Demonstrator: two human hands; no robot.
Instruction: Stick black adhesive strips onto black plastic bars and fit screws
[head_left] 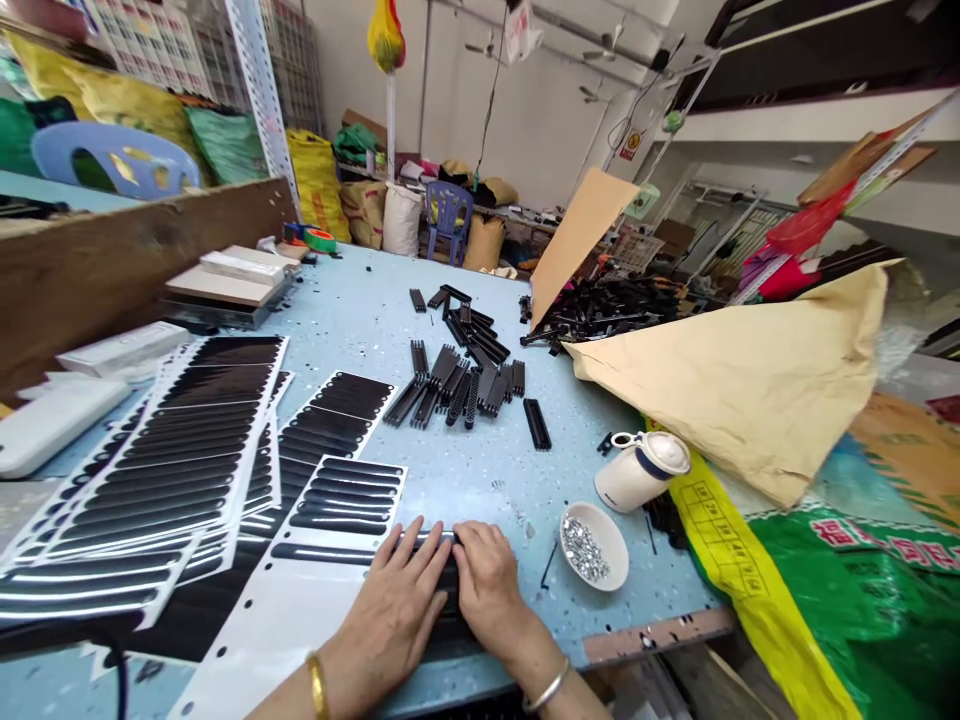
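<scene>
Both hands rest near the front edge of the blue speckled table (495, 510). My left hand (397, 600) lies flat with its fingers stretched over a black strip-like part (448, 585). My right hand (487, 590) is beside it, its fingers bent together against the part's right end. Much of that part is hidden under the hands. Just left of them is a white sheet (300, 620) with glossy black strips. More sheets of black strips (202, 430) overlap at the left. Beyond the hands lies a loose pile of black ribbed pieces (457, 385).
A white bowl of small metal pieces (589, 545) and a white lidded mug (641, 470) stand at the right. Behind them are brown paper (735, 370) and a heap of black parts (615, 305). White boxes (124, 348) lie along the wooden board (142, 265) at the left.
</scene>
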